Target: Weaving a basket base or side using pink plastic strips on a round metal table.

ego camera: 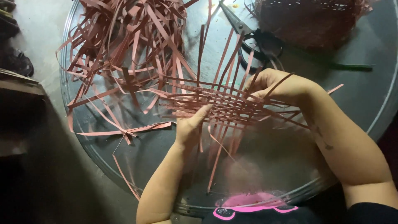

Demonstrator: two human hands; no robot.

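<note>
Nearest the camera, a dark garment with a pink print [248,205] sits at the bottom edge, just against the rim of the round metal counter [369,112]. From there both forearms reach out over the shiny top.

The left hand [191,124] lies palm-down on the near left corner of a woven mat [219,103] of reddish-brown strips, its fingers [205,111] pressed together and flat on the crossings. Held so, it seems to pin the loose weave against the counter so the strips do not slide apart. Long free ends hang off the mat toward the person and fan out to either side.

A little farther out, the right hand [273,85] curls over the mat's far right corner. Its fingers are bent and look closed on one or two upright strips at that edge, though the exact pinch is hidden behind the knuckles and other strips. That grip seems suited to guiding a strip through the crossings while the other hand steadies the work.

Beyond the mat, black-handled scissors [255,39] rest on the counter within reach. To the far left lies a tangled heap of loose strips [124,41], and at the far right a dark woven basket [311,18], partly out of view.
</note>
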